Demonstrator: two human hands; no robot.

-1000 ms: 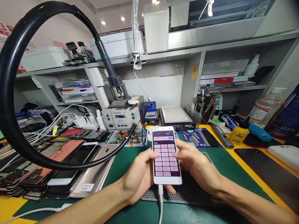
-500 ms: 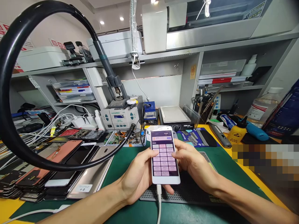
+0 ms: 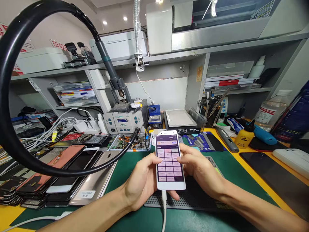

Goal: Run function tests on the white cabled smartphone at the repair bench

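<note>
A white smartphone (image 3: 171, 186) is held upright between both hands, its lit screen showing a grid of pink buttons on a dark background. My left hand (image 3: 145, 180) wraps round the phone's left side and back, thumb over the screen's left edge. On the right side my right hand (image 3: 199, 166) grips the phone, with its thumb at the screen's right edge. Fingers behind the phone are mostly hidden. A white charging cable (image 3: 164, 206) is plugged into the phone's bottom end and runs down out of view. Below lie a green mat (image 3: 125, 216) and a dark perforated pad (image 3: 193, 196).
Stacked phones and phone parts (image 3: 79, 167) fill the left, under a black looped hose (image 3: 7, 96). Behind stand a soldering station (image 3: 124, 120), a tray of small parts (image 3: 120, 146) and a heating plate (image 3: 181, 118). To the right are a yellow bottle (image 3: 244, 138) and a dark phone (image 3: 272, 177).
Both hands and the phone stay in nearly the same place. At the right, the area that was pixelated before now shows a dark phone and a white power strip.
</note>
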